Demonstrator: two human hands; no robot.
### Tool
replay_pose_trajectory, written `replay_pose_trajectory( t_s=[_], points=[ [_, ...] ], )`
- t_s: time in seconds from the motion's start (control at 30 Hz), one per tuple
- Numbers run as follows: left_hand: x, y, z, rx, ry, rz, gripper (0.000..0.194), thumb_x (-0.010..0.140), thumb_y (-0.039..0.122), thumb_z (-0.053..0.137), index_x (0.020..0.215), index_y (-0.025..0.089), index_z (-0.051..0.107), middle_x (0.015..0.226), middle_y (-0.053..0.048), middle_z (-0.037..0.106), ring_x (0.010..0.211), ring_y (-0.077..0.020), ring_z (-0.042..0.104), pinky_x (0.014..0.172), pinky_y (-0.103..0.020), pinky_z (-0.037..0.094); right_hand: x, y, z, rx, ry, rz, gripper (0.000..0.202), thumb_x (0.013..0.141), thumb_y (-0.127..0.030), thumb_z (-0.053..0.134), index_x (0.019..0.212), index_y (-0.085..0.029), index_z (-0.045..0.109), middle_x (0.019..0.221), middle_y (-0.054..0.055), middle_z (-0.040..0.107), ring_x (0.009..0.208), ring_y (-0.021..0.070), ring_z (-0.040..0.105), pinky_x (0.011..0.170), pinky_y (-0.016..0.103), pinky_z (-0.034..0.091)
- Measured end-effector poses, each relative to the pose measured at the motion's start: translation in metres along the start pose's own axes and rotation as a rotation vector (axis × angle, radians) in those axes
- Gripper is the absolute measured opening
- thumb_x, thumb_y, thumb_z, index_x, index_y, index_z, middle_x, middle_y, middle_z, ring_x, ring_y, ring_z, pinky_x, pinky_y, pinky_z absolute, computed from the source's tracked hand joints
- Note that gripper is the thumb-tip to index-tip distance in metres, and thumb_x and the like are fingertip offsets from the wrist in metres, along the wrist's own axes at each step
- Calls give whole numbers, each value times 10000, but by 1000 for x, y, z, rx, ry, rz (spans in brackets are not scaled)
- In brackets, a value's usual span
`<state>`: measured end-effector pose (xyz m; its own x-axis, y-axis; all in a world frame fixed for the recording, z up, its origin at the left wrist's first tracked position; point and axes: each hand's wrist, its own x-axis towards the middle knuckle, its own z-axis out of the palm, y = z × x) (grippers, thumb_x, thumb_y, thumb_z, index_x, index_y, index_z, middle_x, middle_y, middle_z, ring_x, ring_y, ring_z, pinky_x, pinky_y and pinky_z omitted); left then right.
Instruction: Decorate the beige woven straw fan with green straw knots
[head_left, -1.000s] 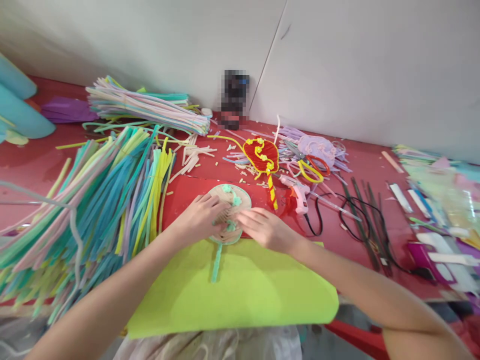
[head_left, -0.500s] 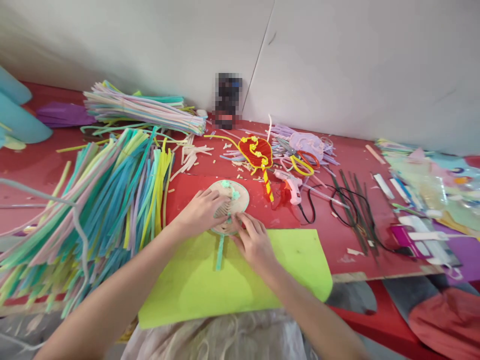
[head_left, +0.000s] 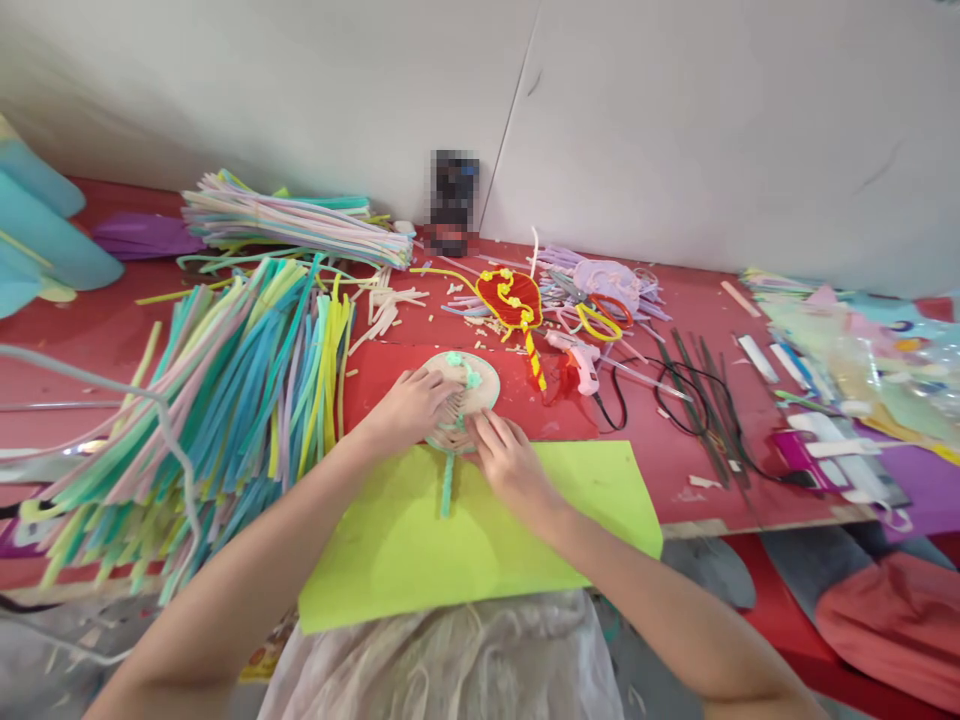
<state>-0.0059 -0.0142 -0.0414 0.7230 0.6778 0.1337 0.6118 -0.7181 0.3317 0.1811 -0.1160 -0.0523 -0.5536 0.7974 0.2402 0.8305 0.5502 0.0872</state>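
A round hand fan (head_left: pixel 482 387) made of cream pipe cleaners lies between my hands, with a mint-green rim and small mint-green decorations on its upper part. Its thin mint-green handle (head_left: pixel 446 488) points down toward me over a lime-green sheet (head_left: pixel 480 550). My left hand (head_left: pixel 415 405) grips the fan's left side, fingers bent over its face. On the lower right, my right hand (head_left: pixel 506 450) has its fingers pressed together at the fan's face and edge. Both hands cover parts of the fan, and the fingertips' exact contact is hard to make out.
Bundles of coloured pipe cleaners (head_left: pixel 247 370) stand at left, more (head_left: pixel 300 225) behind. A red and yellow fan (head_left: pixel 510 300), scissors (head_left: pixel 596 318) and a pink glue gun (head_left: pixel 576 360) lie beyond the hands. A black cord (head_left: pixel 709 420) and brown sticks (head_left: pixel 701 400) are at right.
The view has shifted slightly, so the table's contents sit a little differently in the picture. Both hands stay on the fan, with the right fingers slightly closer together.
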Motion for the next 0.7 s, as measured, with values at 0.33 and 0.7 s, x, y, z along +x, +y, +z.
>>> replay_pose_trajectory(
  t_s=[0.33,0.7],
  points=[
    [-10,10,-41,-127,276,-181,368,921,230,365,1264,188,493,1134,-82,590,1028,-190,570,888,-320,448,2,0,2,20,3,-12,397,921,-223,431,1263,-31,490,1266,176,532,1177,282,459,907,414,448],
    [-60,62,23,207,80,35,429,901,136,316,1315,84,419,1385,-147,435,1278,-246,413,1053,-397,349,-8,-1,6,109,-37,91,454,917,-172,399,1361,-81,386,1361,150,454,1259,263,396,983,404,418]
  ],
)
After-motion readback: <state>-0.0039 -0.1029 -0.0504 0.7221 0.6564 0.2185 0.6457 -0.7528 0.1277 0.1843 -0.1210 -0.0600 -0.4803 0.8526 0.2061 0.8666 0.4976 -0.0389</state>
